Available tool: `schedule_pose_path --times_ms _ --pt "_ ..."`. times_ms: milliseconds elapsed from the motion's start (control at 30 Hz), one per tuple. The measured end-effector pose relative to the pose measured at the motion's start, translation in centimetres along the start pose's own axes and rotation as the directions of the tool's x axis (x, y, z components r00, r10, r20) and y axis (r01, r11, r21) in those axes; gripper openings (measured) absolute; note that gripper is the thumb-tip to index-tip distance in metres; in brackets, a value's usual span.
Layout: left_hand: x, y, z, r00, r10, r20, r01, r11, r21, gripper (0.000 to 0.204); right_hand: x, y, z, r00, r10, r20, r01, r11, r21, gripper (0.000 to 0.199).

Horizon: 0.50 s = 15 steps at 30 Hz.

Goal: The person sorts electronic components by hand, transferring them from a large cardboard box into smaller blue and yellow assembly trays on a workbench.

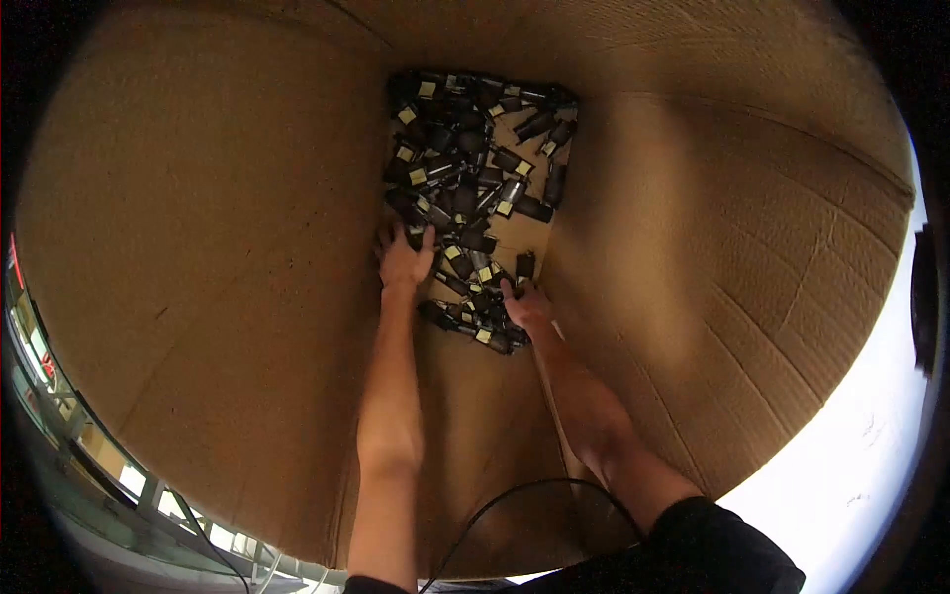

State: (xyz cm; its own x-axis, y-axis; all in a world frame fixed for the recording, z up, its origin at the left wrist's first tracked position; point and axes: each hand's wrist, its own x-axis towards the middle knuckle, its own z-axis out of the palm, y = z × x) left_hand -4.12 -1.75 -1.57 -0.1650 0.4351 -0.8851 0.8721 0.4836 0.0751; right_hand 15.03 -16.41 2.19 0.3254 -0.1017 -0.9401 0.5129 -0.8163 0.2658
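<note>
Many black cylindrical parts (465, 198) with pale yellow labels lie loose in a heap at the bottom of a deep cardboard box (228, 247). My left hand (404, 262) reaches down to the heap's left edge, fingers and thumb spread about a dark part; no firm hold shows. Lower and to the right, my right hand (527, 304) is among the nearer parts, its thumb apart from the fingers. Just beyond its fingertips stands a short black cylinder (525, 265). The tips of both hands are partly lost among the dark parts.
Tall brown walls surround my arms, and the right wall (752, 247) is creased. Bare cardboard floor (520, 236) shows between parts on the right. A thin black cable (534, 482) loops across the box's near side. Metal framework (129, 480) stands outside at lower left.
</note>
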Motion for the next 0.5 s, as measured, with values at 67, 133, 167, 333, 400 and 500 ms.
schedule_pose_path --times_ms 67,133,167,333,400,500 --pt "-2.5 1.0 -1.0 0.981 -0.071 0.182 0.012 0.951 0.310 0.091 -0.4 -0.2 -0.3 0.986 0.041 0.163 -0.074 0.976 0.202 0.087" --pt "-3.9 -2.3 -0.8 0.953 -0.064 0.297 -0.003 0.976 0.220 0.093 -1.9 -2.2 1.1 0.933 0.008 0.361 -0.154 0.914 0.377 0.090" --pt "-3.6 -3.8 1.3 0.933 -0.156 0.324 -0.042 0.849 0.527 0.094 -0.8 -2.6 2.2 0.933 -0.020 0.358 -0.129 0.912 0.389 0.090" --pt "-9.2 -4.2 11.0 0.947 -0.108 0.303 0.104 0.994 0.029 0.081 1.6 1.4 7.0 0.966 -0.200 0.164 -0.004 0.621 0.783 0.066" --pt "-9.9 -2.4 11.7 0.960 -0.047 0.277 0.054 0.998 -0.018 0.076 2.0 1.4 7.0 0.988 -0.100 0.115 -0.032 0.601 0.798 0.054" --pt "-11.1 -2.0 10.5 0.973 -0.044 0.228 0.081 0.985 -0.154 0.072 -0.9 1.3 7.2 0.970 -0.218 0.108 0.006 0.464 0.886 0.046"
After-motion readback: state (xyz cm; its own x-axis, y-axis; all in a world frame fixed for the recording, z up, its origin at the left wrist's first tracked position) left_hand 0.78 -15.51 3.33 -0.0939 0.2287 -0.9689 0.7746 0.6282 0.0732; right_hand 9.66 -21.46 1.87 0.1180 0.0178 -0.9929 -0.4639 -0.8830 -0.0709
